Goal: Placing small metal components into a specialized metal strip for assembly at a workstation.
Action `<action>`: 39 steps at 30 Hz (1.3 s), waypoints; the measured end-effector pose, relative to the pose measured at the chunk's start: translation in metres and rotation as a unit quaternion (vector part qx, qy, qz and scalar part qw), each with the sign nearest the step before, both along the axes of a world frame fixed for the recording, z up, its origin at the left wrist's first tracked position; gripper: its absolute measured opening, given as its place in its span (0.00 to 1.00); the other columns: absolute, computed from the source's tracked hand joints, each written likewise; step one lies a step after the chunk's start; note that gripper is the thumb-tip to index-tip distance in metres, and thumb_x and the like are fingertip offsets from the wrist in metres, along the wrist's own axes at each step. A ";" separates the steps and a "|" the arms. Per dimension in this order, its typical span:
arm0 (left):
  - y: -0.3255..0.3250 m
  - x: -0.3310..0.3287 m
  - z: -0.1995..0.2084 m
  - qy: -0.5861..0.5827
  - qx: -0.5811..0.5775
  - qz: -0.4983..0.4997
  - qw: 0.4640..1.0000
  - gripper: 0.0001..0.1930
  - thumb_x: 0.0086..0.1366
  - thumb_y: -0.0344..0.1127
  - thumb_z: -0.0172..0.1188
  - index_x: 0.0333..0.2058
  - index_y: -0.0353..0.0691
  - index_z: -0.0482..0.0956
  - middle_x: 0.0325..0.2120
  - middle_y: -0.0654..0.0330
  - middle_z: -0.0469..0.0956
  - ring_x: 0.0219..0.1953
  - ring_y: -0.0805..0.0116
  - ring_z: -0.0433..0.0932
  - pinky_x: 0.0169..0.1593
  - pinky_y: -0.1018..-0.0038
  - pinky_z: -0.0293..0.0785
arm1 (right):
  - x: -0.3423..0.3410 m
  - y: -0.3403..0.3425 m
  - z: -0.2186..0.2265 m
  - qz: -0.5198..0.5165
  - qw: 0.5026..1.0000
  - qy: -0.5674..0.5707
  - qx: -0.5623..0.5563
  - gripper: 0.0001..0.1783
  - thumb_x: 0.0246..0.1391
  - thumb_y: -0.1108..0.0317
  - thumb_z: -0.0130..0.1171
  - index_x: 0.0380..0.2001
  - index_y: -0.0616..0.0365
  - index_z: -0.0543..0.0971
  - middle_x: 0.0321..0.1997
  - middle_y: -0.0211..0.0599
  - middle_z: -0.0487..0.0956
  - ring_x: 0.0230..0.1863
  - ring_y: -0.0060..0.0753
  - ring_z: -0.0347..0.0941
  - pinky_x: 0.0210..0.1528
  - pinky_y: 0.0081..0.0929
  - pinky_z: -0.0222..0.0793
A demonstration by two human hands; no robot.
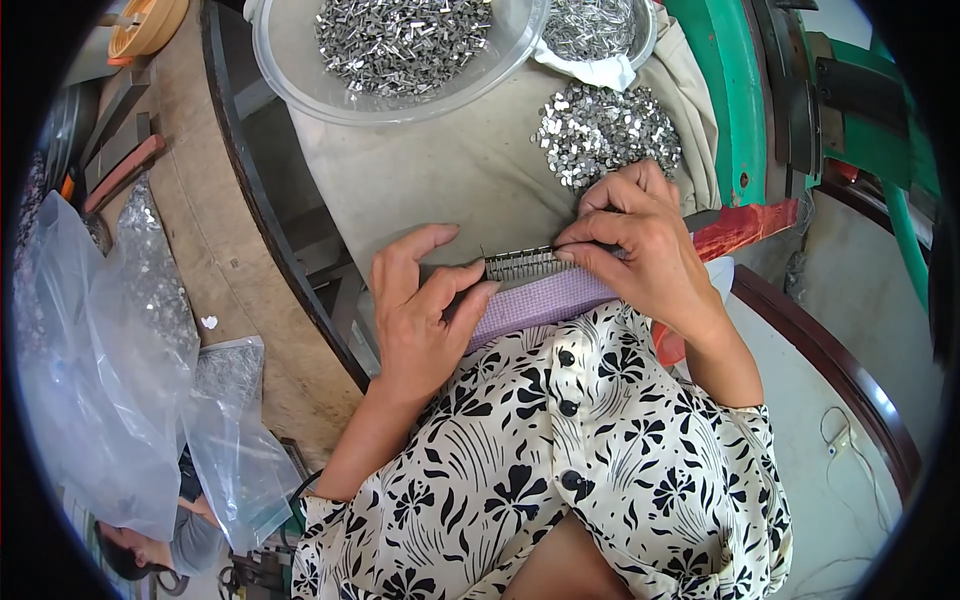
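A narrow comb-like metal strip with a row of thin pins [520, 263] lies across the far edge of a lavender woven-textured pad [540, 302], close in front of my body. At the strip's left end, the thumb and forefinger of my left hand [418, 300] pinch it, while another finger stretches out above. My right hand [645, 238] is closed at the other end, thumb and forefinger meeting on it; whether a small piece is also between them is hidden. Just beyond my right knuckles is a heap of small shiny metal pieces [605, 130] on a grey-beige cloth [400, 175].
A clear plastic basin [285, 85] of small metal parts and a bowl [645, 40] of thin metal pins stand at the back. Green machinery [725, 90] is at right. Plastic bags [100, 370] and a red-handled tool [125, 172] lie left. Another person [190, 535] appears lower left.
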State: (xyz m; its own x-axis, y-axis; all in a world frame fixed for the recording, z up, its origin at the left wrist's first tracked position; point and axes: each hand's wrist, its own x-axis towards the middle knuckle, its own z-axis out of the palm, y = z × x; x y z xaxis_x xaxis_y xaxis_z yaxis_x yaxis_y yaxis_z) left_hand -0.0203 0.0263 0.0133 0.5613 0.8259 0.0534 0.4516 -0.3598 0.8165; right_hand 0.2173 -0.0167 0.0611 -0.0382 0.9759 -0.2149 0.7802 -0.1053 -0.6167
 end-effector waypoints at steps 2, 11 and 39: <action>0.000 0.000 0.000 0.002 0.000 0.000 1.000 0.13 0.46 0.29 0.75 0.33 0.37 0.83 0.48 0.51 0.75 0.50 0.53 0.72 0.51 0.63 0.68 | 0.002 -0.001 0.000 0.002 1.000 0.003 0.000 0.07 0.42 0.66 0.71 0.28 0.52 0.87 0.35 0.25 0.75 0.46 0.36 0.66 0.51 0.37 0.56; 0.000 0.000 -0.001 -0.002 -0.001 -0.002 1.000 0.13 0.47 0.29 0.74 0.33 0.38 0.83 0.48 0.51 0.75 0.49 0.53 0.72 0.52 0.63 0.68 | -0.012 0.012 -0.001 0.011 0.999 -0.007 0.052 0.10 0.38 0.65 0.73 0.29 0.49 0.87 0.37 0.23 0.75 0.47 0.34 0.65 0.51 0.34 0.54; -0.003 0.003 0.002 0.052 0.006 -0.021 0.998 0.26 0.47 0.36 0.74 0.47 0.41 0.79 0.53 0.52 0.71 0.54 0.51 0.68 0.57 0.60 0.63 | 0.011 -0.015 -0.002 -0.033 0.998 -0.022 0.039 0.06 0.44 0.64 0.71 0.28 0.49 0.86 0.46 0.24 0.77 0.52 0.39 0.62 0.53 0.40 0.52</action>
